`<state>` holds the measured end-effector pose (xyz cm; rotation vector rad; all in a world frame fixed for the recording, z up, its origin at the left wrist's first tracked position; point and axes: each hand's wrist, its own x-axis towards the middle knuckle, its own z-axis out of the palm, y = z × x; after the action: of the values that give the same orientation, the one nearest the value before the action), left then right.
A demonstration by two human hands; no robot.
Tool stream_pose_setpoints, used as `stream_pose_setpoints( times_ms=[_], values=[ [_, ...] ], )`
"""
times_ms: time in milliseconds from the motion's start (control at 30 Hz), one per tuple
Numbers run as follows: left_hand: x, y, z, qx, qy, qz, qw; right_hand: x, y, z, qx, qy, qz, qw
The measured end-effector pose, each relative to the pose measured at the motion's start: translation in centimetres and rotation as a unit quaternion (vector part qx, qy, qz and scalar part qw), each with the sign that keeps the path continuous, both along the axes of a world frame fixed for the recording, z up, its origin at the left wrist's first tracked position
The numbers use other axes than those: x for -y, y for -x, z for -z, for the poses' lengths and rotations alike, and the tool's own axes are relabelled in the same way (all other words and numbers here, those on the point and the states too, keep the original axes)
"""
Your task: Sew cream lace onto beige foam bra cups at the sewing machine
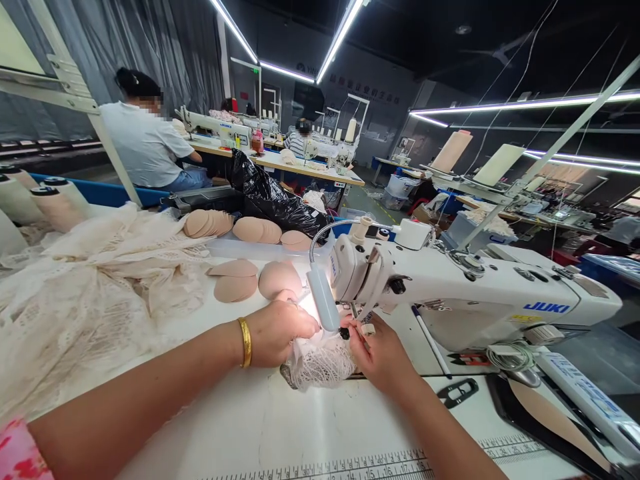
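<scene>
Under the head of a white sewing machine (pixel 480 287) lies a bunched piece of white lace fabric (pixel 323 363). My left hand (pixel 283 330), with a gold bangle at the wrist, is closed on its left side, fingers pressed together. At the right edge of the lace, close to the needle area, my right hand (pixel 377 350) pinches the fabric. A lit grey lamp (pixel 323 300) on a bent neck hides part of the fingertips and the needle. Beige bra cups (pixel 280 280) rest on the table just beyond my left hand.
A heap of white lace (pixel 100 273) covers the left of the table. A tray (pixel 240 249) of stacked cups stands behind. Thread snips (pixel 457 393) and a black-edged dish (pixel 545 427) lie right; a ruler tape (pixel 350 467) runs along the front. A co-worker (pixel 150 143) sits beyond.
</scene>
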<state>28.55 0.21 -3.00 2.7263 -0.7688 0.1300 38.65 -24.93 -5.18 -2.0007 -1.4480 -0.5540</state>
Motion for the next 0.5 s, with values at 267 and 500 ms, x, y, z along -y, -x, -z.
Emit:
stream_pose_setpoints(
  times_ms=[267,500],
  values=[
    [-0.3,0.2,-0.8,-0.012,-0.019,0.023,0.999,0.2,0.2,-0.2,0.036,0.004,0.01,0.999],
    [1.5,3.2,-3.0,-0.06,-0.12,-0.036,0.99,-0.7,2.0,0.2,0.125,0.004,-0.118,0.985]
  ],
)
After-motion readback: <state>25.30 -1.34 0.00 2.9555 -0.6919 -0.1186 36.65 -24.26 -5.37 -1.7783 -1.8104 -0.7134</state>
